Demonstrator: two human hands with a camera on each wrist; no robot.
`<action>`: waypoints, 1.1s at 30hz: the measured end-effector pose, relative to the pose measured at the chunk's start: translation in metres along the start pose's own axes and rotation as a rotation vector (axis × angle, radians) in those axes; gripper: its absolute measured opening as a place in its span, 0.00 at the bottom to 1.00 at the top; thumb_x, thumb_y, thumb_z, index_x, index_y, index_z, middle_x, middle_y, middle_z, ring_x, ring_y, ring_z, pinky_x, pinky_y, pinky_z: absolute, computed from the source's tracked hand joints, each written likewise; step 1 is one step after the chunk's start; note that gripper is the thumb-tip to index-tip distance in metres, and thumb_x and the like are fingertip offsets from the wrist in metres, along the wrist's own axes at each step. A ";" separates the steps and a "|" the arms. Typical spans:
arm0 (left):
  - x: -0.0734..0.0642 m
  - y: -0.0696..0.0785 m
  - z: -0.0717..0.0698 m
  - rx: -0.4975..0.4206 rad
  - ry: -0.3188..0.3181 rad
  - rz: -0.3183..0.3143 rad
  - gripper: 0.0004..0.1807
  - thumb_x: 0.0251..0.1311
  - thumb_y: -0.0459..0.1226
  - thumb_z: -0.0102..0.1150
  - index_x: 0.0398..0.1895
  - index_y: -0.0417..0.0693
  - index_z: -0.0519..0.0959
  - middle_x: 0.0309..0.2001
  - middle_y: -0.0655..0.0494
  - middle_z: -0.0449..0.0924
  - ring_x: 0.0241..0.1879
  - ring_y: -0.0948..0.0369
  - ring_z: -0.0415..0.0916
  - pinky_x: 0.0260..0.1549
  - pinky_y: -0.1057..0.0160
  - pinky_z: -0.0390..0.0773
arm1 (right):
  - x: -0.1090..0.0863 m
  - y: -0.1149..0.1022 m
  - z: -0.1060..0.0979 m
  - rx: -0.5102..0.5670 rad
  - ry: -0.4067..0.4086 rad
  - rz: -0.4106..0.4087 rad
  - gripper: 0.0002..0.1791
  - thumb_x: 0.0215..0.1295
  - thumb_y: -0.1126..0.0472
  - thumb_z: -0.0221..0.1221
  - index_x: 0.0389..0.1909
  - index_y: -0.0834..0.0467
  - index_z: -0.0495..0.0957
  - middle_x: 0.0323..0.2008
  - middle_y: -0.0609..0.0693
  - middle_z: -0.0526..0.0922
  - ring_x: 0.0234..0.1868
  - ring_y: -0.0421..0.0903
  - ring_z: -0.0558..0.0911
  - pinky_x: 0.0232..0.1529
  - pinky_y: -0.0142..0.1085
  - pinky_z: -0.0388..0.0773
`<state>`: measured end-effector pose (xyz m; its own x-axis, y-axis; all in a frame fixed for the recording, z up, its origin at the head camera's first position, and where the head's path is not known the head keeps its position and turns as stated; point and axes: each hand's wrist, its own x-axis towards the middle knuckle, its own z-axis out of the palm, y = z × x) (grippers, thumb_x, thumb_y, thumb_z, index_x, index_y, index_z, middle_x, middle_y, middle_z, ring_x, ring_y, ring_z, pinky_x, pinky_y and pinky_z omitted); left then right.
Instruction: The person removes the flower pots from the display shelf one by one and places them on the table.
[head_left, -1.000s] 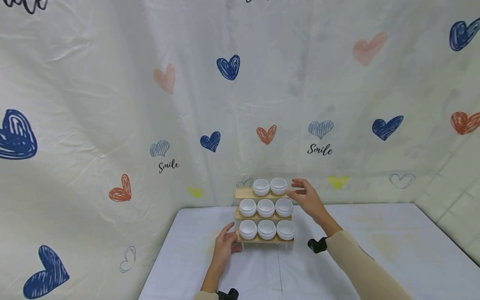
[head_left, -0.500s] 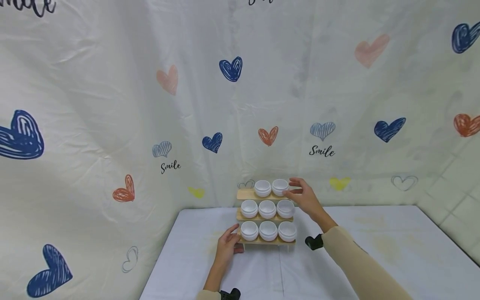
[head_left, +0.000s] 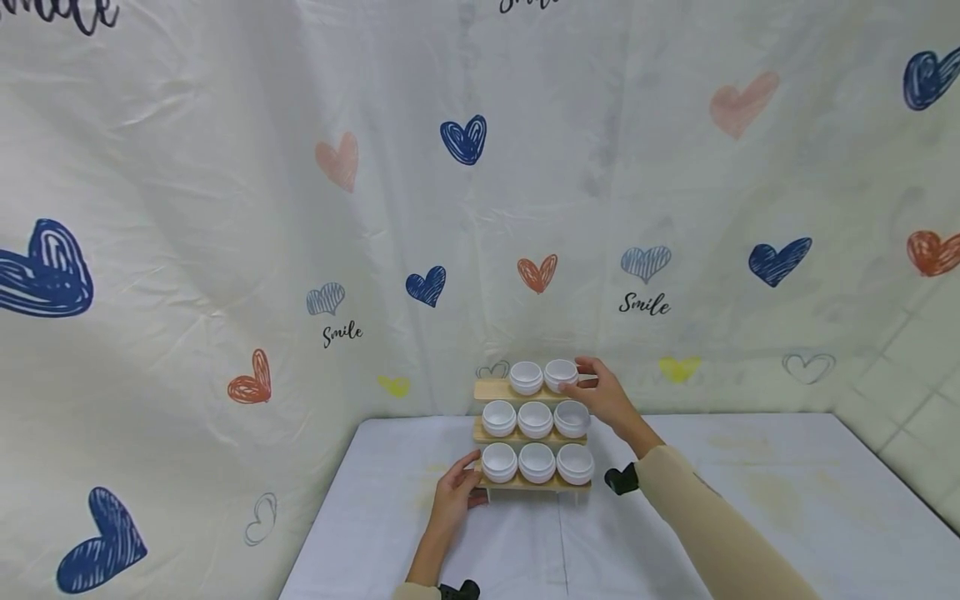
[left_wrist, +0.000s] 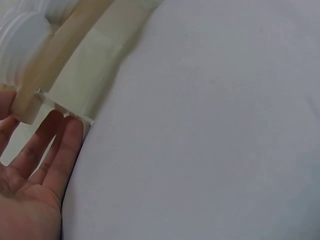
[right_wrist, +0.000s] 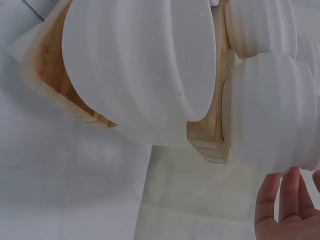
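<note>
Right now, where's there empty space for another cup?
The top shelf is bare left of its two cups. The table is bare left of the left hand and right of the right sleeve. It's crowded on the middle shelf and bottom shelf, three cups each, and at the top shelf's right end, where the right hand touches a cup.

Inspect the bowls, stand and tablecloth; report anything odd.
The top shelf holds only two bowls, its left end bare, while both lower shelves hold three. Faint yellowish patches mark the white tablecloth.
</note>
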<state>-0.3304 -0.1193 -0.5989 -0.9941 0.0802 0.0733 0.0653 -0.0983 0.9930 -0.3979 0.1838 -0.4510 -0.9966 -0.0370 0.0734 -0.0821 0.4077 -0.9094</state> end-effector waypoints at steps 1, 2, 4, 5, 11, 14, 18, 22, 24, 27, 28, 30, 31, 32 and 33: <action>0.000 -0.001 0.000 -0.003 -0.004 0.005 0.26 0.72 0.34 0.55 0.71 0.37 0.70 0.42 0.55 0.83 0.39 0.64 0.83 0.40 0.55 0.89 | 0.001 0.000 0.001 -0.003 -0.001 0.005 0.46 0.67 0.43 0.66 0.77 0.58 0.56 0.72 0.62 0.65 0.66 0.58 0.72 0.61 0.48 0.80; 0.000 -0.001 -0.001 -0.006 -0.007 0.006 0.26 0.72 0.34 0.55 0.71 0.37 0.70 0.42 0.56 0.83 0.39 0.64 0.83 0.41 0.54 0.89 | 0.002 0.001 0.001 -0.005 -0.002 0.010 0.46 0.67 0.43 0.66 0.77 0.58 0.56 0.72 0.62 0.65 0.66 0.58 0.72 0.61 0.48 0.79; 0.001 -0.002 -0.001 -0.014 -0.010 0.002 0.26 0.72 0.34 0.56 0.71 0.38 0.70 0.42 0.56 0.83 0.40 0.64 0.83 0.43 0.54 0.89 | 0.004 0.002 0.002 -0.011 -0.004 0.016 0.47 0.67 0.42 0.66 0.78 0.58 0.55 0.73 0.62 0.64 0.66 0.58 0.71 0.62 0.49 0.78; 0.001 -0.002 -0.001 -0.015 -0.013 0.001 0.26 0.72 0.33 0.56 0.71 0.38 0.70 0.41 0.56 0.83 0.40 0.64 0.83 0.43 0.53 0.89 | 0.005 0.002 0.001 -0.010 -0.003 0.020 0.47 0.67 0.42 0.66 0.78 0.58 0.55 0.73 0.62 0.64 0.66 0.58 0.71 0.62 0.49 0.78; 0.002 -0.003 0.000 -0.017 -0.015 -0.015 0.27 0.71 0.35 0.59 0.72 0.40 0.71 0.41 0.56 0.85 0.40 0.63 0.84 0.45 0.55 0.88 | 0.010 0.006 0.003 -0.014 0.004 0.032 0.47 0.66 0.41 0.66 0.77 0.56 0.56 0.73 0.61 0.65 0.64 0.57 0.72 0.62 0.49 0.78; 0.002 -0.003 -0.001 -0.017 -0.014 -0.015 0.28 0.70 0.35 0.59 0.72 0.40 0.71 0.42 0.55 0.85 0.40 0.64 0.84 0.45 0.55 0.88 | 0.012 0.006 0.005 -0.013 0.001 0.036 0.46 0.66 0.42 0.67 0.77 0.55 0.57 0.72 0.61 0.65 0.61 0.57 0.73 0.59 0.46 0.77; 0.000 -0.003 -0.001 -0.007 -0.012 -0.005 0.27 0.70 0.34 0.59 0.72 0.40 0.71 0.43 0.53 0.86 0.41 0.65 0.84 0.45 0.56 0.88 | 0.014 0.007 0.006 -0.021 -0.005 0.026 0.46 0.66 0.43 0.66 0.77 0.56 0.57 0.71 0.62 0.65 0.59 0.57 0.73 0.56 0.44 0.77; 0.000 -0.003 -0.001 0.005 -0.018 0.006 0.27 0.71 0.36 0.59 0.72 0.40 0.70 0.45 0.52 0.86 0.42 0.64 0.84 0.46 0.56 0.88 | 0.016 0.008 0.006 -0.029 -0.001 0.020 0.47 0.66 0.42 0.66 0.78 0.54 0.56 0.73 0.62 0.65 0.60 0.56 0.73 0.58 0.46 0.77; 0.001 -0.003 -0.001 0.010 -0.021 0.008 0.28 0.71 0.36 0.59 0.72 0.40 0.70 0.45 0.51 0.86 0.43 0.63 0.84 0.47 0.55 0.88 | 0.017 0.009 0.006 -0.029 -0.002 0.015 0.47 0.66 0.41 0.66 0.79 0.53 0.56 0.73 0.62 0.64 0.61 0.56 0.73 0.59 0.47 0.77; 0.001 -0.003 -0.002 0.016 -0.014 -0.005 0.28 0.71 0.36 0.59 0.72 0.42 0.71 0.45 0.51 0.86 0.43 0.63 0.84 0.46 0.56 0.88 | 0.017 0.009 0.006 -0.037 -0.009 -0.005 0.46 0.67 0.41 0.65 0.79 0.53 0.58 0.72 0.61 0.66 0.60 0.56 0.73 0.57 0.45 0.77; 0.001 -0.003 -0.002 0.017 -0.013 -0.010 0.28 0.71 0.37 0.59 0.72 0.42 0.71 0.46 0.51 0.86 0.43 0.63 0.84 0.46 0.56 0.88 | 0.017 0.009 0.006 -0.039 -0.011 -0.013 0.45 0.67 0.41 0.65 0.78 0.53 0.59 0.71 0.61 0.67 0.60 0.55 0.73 0.56 0.44 0.77; 0.001 -0.002 -0.002 0.019 -0.009 -0.019 0.27 0.71 0.37 0.59 0.72 0.42 0.71 0.46 0.51 0.86 0.43 0.62 0.84 0.45 0.56 0.88 | 0.016 0.010 0.007 -0.039 -0.011 -0.025 0.43 0.67 0.42 0.66 0.77 0.53 0.61 0.69 0.59 0.69 0.58 0.55 0.73 0.55 0.42 0.77; 0.000 -0.002 -0.002 0.019 -0.007 -0.027 0.27 0.71 0.37 0.59 0.72 0.43 0.71 0.46 0.51 0.86 0.43 0.62 0.84 0.45 0.57 0.89 | 0.016 0.010 0.007 -0.041 -0.009 -0.028 0.42 0.67 0.43 0.66 0.77 0.52 0.61 0.68 0.59 0.70 0.58 0.54 0.73 0.55 0.41 0.76; 0.000 -0.002 -0.002 0.019 -0.006 -0.031 0.27 0.71 0.37 0.59 0.72 0.43 0.71 0.45 0.51 0.86 0.43 0.62 0.84 0.45 0.57 0.89 | 0.015 0.011 0.007 -0.041 -0.008 -0.030 0.42 0.67 0.43 0.66 0.76 0.52 0.62 0.68 0.58 0.71 0.58 0.54 0.73 0.55 0.41 0.76; 0.000 -0.002 -0.002 0.019 -0.005 -0.033 0.27 0.71 0.36 0.59 0.72 0.44 0.72 0.45 0.51 0.86 0.43 0.62 0.84 0.45 0.56 0.89 | 0.014 0.011 0.008 -0.040 -0.007 -0.030 0.41 0.67 0.43 0.66 0.76 0.52 0.63 0.67 0.58 0.71 0.58 0.54 0.73 0.55 0.40 0.76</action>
<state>-0.3303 -0.1214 -0.6014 -0.9953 0.0877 0.0404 0.0337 -0.0765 0.9965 -0.4133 0.1809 -0.4631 -0.9937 -0.0558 0.0971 -0.1118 0.4429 -0.8896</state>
